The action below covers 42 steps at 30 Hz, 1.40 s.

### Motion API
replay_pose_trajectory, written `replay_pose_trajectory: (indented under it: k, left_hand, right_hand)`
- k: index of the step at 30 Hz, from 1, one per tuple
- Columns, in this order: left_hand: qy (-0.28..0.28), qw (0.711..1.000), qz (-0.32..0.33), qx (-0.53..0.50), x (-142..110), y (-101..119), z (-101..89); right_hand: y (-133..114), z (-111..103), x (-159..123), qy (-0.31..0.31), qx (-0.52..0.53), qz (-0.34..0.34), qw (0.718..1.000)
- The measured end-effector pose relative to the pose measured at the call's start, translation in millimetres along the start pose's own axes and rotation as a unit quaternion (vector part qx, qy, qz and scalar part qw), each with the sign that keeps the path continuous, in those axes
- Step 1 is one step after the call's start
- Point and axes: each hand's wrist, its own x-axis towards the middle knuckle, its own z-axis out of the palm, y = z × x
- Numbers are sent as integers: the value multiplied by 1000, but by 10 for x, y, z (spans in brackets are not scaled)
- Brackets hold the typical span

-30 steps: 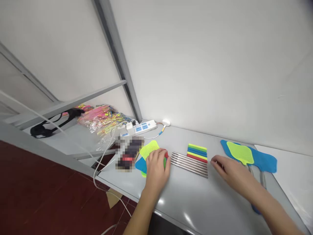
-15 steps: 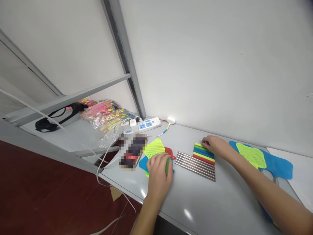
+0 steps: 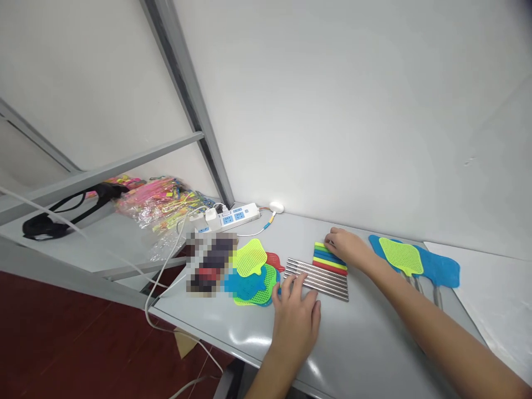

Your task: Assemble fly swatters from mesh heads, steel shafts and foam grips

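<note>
Metal rods (image 3: 327, 282) lie at the spread fingertips of the left hand (image 3: 296, 316); coloured tubes (image 3: 328, 262), just behind, sit under the right hand's (image 3: 343, 245) bent fingers, their grip impossible to tell. The hands hide parts of both rows. At left overlap at least five swatter heads (image 3: 250, 257); one power strip (image 3: 239, 217) stands beyond.

Coloured sticks (image 3: 326, 258) beyond the metal rods (image 3: 326, 284), some ends hidden by the right hand's grip (image 3: 344, 245), dark thing (image 3: 213, 266) left of the rods too blurry to tell, grey handles (image 3: 438, 297) right of the rods partly hidden by the right arm (image 3: 419, 318), white sheet (image 3: 499, 293) farther right, cut off.
</note>
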Motion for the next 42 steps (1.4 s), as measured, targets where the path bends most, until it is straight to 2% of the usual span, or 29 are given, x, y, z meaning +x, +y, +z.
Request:
replay_pose_trajectory:
  k: [9,18,25,30,37,42]
  left_hand:
    - [39,999,8,33,-2,-19,41]
    - [38,999,27,14,1,-10,2]
    - [16,999,41,10,-9,-13,5]
    - [-4,998,68,-8,-29,-8,5]
    - [-33,991,128,-20,-33,10,-25]
    - [-51,988,141,-33,-35,5,-23]
  right_hand:
    - [-16,35,74,41,-23,25,999]
    - [39,78,79,25,17,5,1000]
    - [23,100,68,43,20,26,999]
    - [19,88,79,31,21,19,999]
    - [22,135,128,44,-9,91,995]
    - [49,134,108,39,12,116,992]
